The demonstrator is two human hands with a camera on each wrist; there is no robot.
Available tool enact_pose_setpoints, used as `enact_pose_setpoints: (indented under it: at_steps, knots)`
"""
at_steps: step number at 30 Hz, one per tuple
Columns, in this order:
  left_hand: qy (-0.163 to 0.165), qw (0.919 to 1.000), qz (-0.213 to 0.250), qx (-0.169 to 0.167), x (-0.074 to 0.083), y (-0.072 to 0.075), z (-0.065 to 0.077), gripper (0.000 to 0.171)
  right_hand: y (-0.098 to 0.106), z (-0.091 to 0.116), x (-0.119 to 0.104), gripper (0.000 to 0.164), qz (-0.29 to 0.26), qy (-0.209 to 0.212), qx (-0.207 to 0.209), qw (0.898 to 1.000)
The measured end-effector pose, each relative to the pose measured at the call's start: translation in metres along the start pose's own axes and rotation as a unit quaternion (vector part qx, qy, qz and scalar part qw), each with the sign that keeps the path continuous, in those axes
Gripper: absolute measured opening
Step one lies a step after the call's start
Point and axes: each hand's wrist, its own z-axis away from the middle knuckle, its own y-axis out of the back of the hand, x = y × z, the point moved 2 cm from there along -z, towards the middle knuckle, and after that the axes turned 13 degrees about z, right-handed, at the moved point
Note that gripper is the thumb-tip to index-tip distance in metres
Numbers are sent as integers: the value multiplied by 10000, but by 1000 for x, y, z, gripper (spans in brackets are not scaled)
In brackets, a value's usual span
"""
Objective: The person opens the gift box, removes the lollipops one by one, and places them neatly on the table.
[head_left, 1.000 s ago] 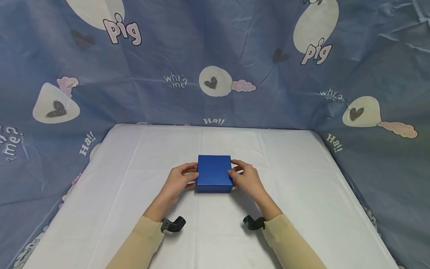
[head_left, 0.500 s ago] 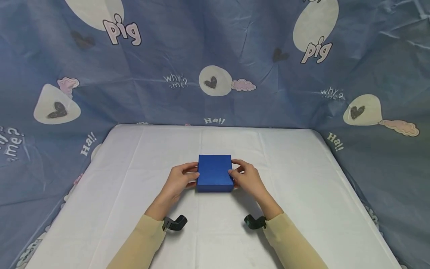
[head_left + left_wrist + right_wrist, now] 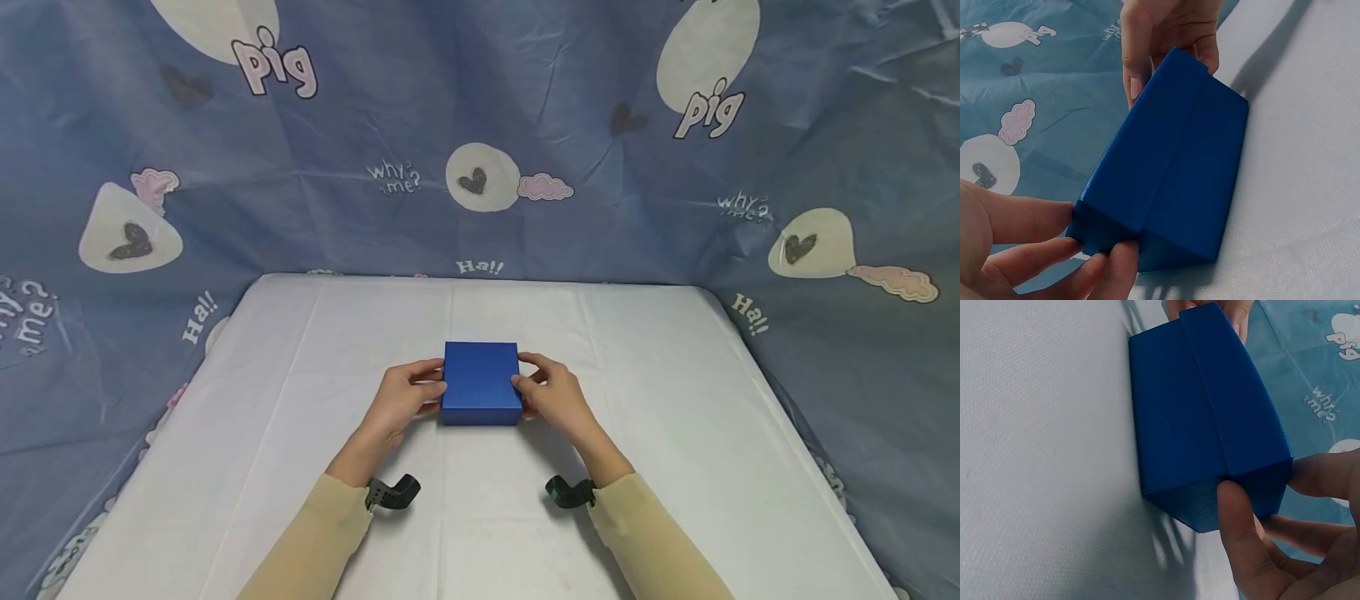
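Note:
A blue lidded box (image 3: 480,375) sits on the white table in front of me, with a seam between lid and base along its front in both wrist views. My left hand (image 3: 403,398) holds its left side, thumb near the top edge and fingers spread along the side. In the left wrist view, the fingertips (image 3: 1124,253) touch the end of the box close to the seam. The right hand (image 3: 552,396) grips the opposite side in the same way, its thumb (image 3: 1235,500) against the end by the seam. The inside of the box is hidden.
White cloth (image 3: 337,333) covers the table. A blue printed curtain (image 3: 585,100) hangs behind it and along both sides. Dark straps with camera mounts (image 3: 393,493) are on both wrists, below light yellow sleeves (image 3: 315,542).
Both hands keep their hold on the box. The whole view has shifted very slightly, and the box stays closed between the hands.

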Motion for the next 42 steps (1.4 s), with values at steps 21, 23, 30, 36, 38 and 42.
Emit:
enact_pose_setpoints:
  at_steps: [21,23,30,36,38,42]
  knots:
    - [-89,9998,-164,9,9,-1,2,46,4,2,-6,49,165,63,58,9998]
    - [-97,9998,-153,19,10,-2,3,46,5,2,-7,49,234,82,89,9997]
    - [-169,9997,-161,11,18,-4,5,45,11,3,-13,50,521,173,201,9983]
    - [-251,9995,-190,43,25,-6,10,40,15,7,-19,49,492,189,249,9983]
    - [-258,9994,-222,70,28,-6,14,38,15,9,-21,50,422,219,235,9986]
    - [-396,9986,-352,26,38,-6,22,39,17,10,-26,50,412,348,306,9981]
